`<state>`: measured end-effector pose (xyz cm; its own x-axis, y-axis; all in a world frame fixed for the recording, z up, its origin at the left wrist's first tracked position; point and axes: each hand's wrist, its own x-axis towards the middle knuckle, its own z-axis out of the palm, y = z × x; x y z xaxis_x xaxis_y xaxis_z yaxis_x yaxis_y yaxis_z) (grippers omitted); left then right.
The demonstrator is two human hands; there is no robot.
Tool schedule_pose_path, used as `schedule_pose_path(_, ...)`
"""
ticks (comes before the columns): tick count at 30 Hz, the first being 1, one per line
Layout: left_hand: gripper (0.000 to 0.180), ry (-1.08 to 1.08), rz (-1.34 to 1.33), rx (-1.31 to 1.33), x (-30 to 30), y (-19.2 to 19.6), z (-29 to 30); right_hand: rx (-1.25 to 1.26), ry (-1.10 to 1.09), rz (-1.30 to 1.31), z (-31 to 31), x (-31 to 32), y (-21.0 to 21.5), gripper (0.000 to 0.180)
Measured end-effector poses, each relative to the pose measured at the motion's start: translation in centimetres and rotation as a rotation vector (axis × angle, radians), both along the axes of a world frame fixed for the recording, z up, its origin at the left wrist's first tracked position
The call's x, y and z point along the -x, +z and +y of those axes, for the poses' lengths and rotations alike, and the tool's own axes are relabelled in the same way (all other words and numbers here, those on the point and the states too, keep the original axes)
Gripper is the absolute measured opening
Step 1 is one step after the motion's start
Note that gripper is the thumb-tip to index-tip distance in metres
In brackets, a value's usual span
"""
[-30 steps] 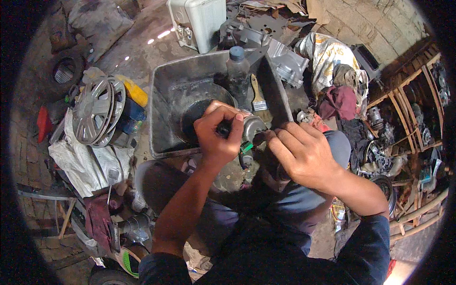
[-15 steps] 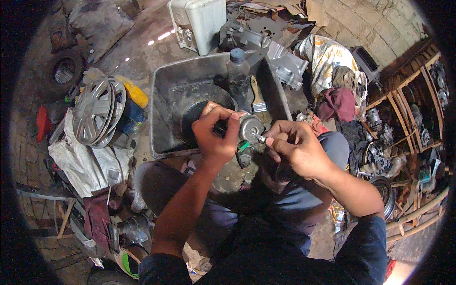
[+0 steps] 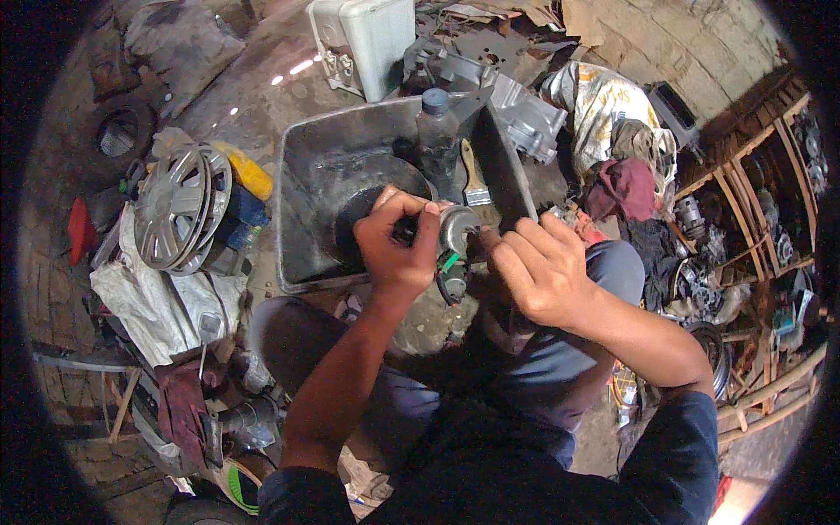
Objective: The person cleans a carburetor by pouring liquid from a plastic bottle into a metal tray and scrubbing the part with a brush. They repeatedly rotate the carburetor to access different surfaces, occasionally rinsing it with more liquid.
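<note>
**Both hands on a small metal part above the tray**

The left hand [image 3: 395, 245] grips a small round metal part [image 3: 456, 229], fingers curled over its dark end and the thumb pressed along the top. The part sits in front of the person's chest, over the near edge of a grey metal tray [image 3: 302, 201], and its silvery round face points toward the right hand. A green bit [image 3: 449, 262] shows just under the part, with a dark piece hanging below it.

The right hand [image 3: 535, 267] is closed, knuckles up, its fingertips meeting the part from the right side. Whether it pinches a tool or the part itself cannot be told, as the fingers hide the contact.

Inside the tray lies a dark round disc [image 3: 363, 214], partly covered by the left hand. A plastic bottle [image 3: 436, 131] with a blue cap stands at the far side of the tray, and a paintbrush [image 3: 473, 179] lies just beside it, bristles toward the person.

To the left of the tray a silver wheel cover [image 3: 175, 206] leans against a heap of white cloth [image 3: 166, 302], with a yellow container [image 3: 248, 173] behind it. A white box [image 3: 366, 39] stands beyond the tray. Wooden shelves [image 3: 761, 201] with engine parts fill the right side.
</note>
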<state>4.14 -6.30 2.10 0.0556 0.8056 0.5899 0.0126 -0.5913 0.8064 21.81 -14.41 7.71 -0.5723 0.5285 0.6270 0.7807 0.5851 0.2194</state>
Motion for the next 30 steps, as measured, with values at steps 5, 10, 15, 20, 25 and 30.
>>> schedule_pose_path(5, 0.011, -0.010, -0.038, 0.015, 0.1, -0.3, 0.1, 0.050, 0.076, 0.314, 0.3, 1.1, -2.0, 0.034)
schedule_pose_path(10, 0.013, -0.040, -0.084, 0.109, 0.3, -0.8, 0.1, 0.341, 0.084, 0.660, -0.6, 1.8, -1.6, 0.030)
schedule_pose_path(15, 0.014, -0.046, -0.060, 0.071, 0.2, -0.4, 0.0, 0.333, -0.055, 0.491, -1.1, 0.7, -0.8, 0.019)
schedule_pose_path(20, 0.015, -0.085, -0.103, 0.042, -0.2, -0.8, 0.3, 0.313, -0.096, 0.554, -1.0, 2.5, 0.1, 0.010)
schedule_pose_path(25, 0.014, -0.061, -0.068, 0.084, 0.6, -0.2, 0.1, 0.807, -0.255, 1.037, -1.1, 2.7, 0.9, 0.005)
schedule_pose_path(30, 0.012, -0.078, -0.071, 0.024, 0.1, -0.8, 0.3, 0.409, -0.136, 0.710, -1.1, 1.7, -0.1, 0.006)
